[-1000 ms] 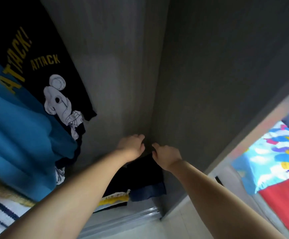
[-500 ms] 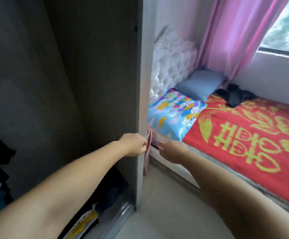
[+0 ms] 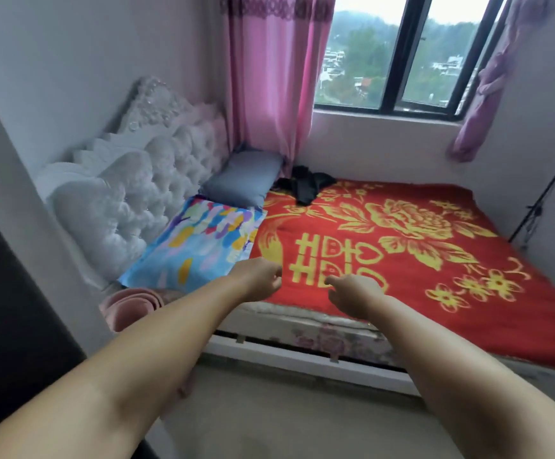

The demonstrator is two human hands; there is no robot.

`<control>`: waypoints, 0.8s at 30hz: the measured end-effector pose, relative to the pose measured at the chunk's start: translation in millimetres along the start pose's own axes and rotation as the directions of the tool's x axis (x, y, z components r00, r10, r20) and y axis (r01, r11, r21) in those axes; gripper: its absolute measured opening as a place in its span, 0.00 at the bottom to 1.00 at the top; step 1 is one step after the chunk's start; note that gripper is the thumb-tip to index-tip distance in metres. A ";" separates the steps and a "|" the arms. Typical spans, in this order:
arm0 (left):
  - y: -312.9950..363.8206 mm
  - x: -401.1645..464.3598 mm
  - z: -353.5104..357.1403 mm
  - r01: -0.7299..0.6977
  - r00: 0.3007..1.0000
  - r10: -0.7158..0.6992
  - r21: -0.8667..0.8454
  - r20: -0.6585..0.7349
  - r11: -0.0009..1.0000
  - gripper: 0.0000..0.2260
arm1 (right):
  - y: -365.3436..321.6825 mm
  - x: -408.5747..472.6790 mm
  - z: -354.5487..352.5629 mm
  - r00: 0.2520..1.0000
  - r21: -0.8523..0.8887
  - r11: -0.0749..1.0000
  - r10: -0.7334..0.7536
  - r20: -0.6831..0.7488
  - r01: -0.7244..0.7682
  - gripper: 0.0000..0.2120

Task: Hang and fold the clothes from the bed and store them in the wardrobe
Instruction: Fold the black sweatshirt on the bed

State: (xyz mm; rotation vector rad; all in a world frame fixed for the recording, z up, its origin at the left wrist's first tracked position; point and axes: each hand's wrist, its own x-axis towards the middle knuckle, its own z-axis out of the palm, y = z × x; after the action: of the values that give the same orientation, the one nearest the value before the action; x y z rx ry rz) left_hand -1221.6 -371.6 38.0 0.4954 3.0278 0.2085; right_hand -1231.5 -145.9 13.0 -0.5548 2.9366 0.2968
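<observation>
The dark garment (image 3: 305,183) lies crumpled at the far corner of the bed (image 3: 435,260), well beyond the fingertips of both hands, touching the grey pillow (image 3: 241,180) and just in front of the pink curtain (image 3: 269,77). It appears to be the only clothing left on the red blanket. The left hand (image 3: 259,279) and right hand (image 3: 352,294) hover over the blanket's near edge, apart from each other, fingers loosely curled and holding nothing. Left of the left fingers sits the patterned pillow (image 3: 200,243), with the tufted headboard (image 3: 130,190) behind it. Below and left of them, a rolled pink mat (image 3: 130,306) lies wedged by the bed frame. The likely trouble is reach: the garment is well away across the mattress, so a stretch from the floor may fall short or catch only a loose end, dragging it in a tangle. A snatch near the corner could also gather curtain fabric or shift the grey pillow. The mat by the feet could trip a step closer.
</observation>
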 end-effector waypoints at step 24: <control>37.6 350.0 32.2 -0.013 0.992 0.016 -0.028 0.125 1.000 0.14 | 235.7 209.5 31.5 0.988 0.069 0.990 0.112 0.106 -0.120 0.18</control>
State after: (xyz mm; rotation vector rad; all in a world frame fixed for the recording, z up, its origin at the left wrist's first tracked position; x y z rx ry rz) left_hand -1538.1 -219.9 -3.7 0.5085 2.8968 0.2109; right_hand -1509.6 3.7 -14.1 -0.3482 2.8720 0.2193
